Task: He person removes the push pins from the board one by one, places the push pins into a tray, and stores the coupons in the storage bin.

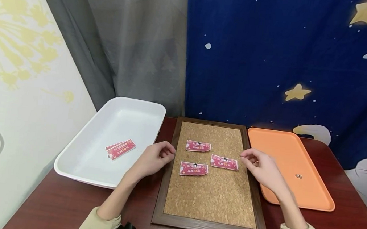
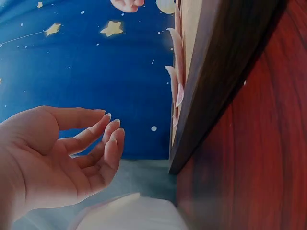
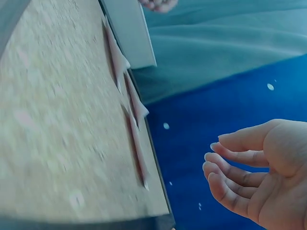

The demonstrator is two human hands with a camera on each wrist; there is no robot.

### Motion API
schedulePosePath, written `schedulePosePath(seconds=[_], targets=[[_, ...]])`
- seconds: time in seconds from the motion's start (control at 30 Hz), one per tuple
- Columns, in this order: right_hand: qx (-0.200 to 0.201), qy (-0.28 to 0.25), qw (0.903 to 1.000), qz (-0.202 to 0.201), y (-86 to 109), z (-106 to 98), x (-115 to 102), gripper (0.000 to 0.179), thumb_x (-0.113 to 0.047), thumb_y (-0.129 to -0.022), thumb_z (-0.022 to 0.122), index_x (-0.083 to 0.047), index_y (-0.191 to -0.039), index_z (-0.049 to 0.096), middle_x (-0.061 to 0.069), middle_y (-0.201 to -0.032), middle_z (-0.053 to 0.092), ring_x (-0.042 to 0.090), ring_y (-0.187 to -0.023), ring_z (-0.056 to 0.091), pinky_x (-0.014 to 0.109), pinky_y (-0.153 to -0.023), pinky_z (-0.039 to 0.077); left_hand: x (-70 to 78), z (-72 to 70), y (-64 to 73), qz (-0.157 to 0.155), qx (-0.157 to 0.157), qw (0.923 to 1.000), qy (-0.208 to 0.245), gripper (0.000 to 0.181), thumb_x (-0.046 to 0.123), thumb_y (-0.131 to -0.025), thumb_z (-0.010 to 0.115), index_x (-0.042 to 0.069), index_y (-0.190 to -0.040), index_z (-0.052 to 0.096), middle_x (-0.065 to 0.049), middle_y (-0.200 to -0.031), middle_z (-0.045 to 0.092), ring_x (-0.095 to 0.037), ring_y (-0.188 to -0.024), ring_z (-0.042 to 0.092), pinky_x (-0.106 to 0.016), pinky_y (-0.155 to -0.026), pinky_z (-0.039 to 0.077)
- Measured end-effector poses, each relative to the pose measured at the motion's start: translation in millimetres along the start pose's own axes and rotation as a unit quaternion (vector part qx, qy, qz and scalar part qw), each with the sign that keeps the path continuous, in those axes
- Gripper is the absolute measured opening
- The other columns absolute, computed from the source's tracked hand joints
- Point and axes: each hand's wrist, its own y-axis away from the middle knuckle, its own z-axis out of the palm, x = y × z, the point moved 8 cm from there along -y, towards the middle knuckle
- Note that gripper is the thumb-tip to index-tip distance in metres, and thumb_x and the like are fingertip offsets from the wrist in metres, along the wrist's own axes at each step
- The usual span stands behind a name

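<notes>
Three red coupons [image 1: 193,171] are lying on a cork board [image 1: 208,200]; the left hand [image 1: 155,158] is hovering near nine o'clock, the right hand [image 1: 264,169] near three, both empty, loosely curled; a white tub [image 1: 127,117] and orange tray [image 1: 280,145] are flanking.

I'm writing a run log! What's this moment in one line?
left hand: empty | right hand: empty | corkboard: three red coupons | white tub: one red coupon | orange tray: small shiny pieces
</notes>
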Motion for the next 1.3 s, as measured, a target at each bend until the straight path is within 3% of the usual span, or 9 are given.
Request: schedulePosePath(seconds=[0.37, 0.6, 1.0, 1.3], targets=[[-0.029, -0.026, 0.9985, -0.038, -14.5, 45.4, -24.6, 0.005, -0.009, -0.094, 0.07, -0.006, -0.099, 0.07, 0.0, -0.088, 0.069, 0.011, -0.079, 0.063, 0.027, -0.07, 0.052, -10.4, 27.1, -13.8, -0.018, -0.033, 0.9993, -0.003, 0.009, 0.002, -0.094, 0.063, 0.0, -0.102, 0.068, -0.003, -0.086, 0.065, -0.013, -0.077, 0.059, -0.031, -0.073, 0.049], [-0.075, -0.06, 0.9938, -0.056, -21.2, 74.4, -38.8, 0.006, -0.005, -0.095, 0.069, -0.002, -0.1, 0.069, 0.001, -0.088, 0.069, 0.013, -0.078, 0.062, 0.026, -0.07, 0.052, -18.9, 38.3, -19.9, -0.025, -0.046, 0.9986, -0.001, 0.009, 0.003, -0.093, 0.064, 0.001, -0.101, 0.068, -0.002, -0.086, 0.064, -0.012, -0.077, 0.058, -0.031, -0.074, 0.049], [-0.132, -0.041, 0.9859, -0.095, -34.9, 113.7, -55.1, 0.005, -0.004, -0.092, 0.069, -0.002, -0.096, 0.07, 0.001, -0.085, 0.067, 0.009, -0.076, 0.062, 0.025, -0.068, 0.052, -27.0, 48.9, -28.0, -0.063, -0.065, 0.9959, -0.005, 0.01, 0.008, -0.091, 0.07, 0.003, -0.099, 0.068, -0.002, -0.084, 0.063, -0.012, -0.077, 0.057, -0.03, -0.072, 0.048], [-0.146, -0.017, 0.9829, -0.11, -41.9, 126.5, -57.6, 0.005, -0.002, -0.09, 0.07, -0.001, -0.094, 0.07, 0.0, -0.08, 0.066, 0.007, -0.073, 0.06, 0.024, -0.066, 0.051, -27.3, 52.9, -30.2, -0.081, -0.082, 0.9933, -0.01, 0.006, 0.007, -0.089, 0.072, 0.005, -0.092, 0.067, -0.001, -0.079, 0.061, -0.013, -0.074, 0.055, -0.028, -0.069, 0.046]])
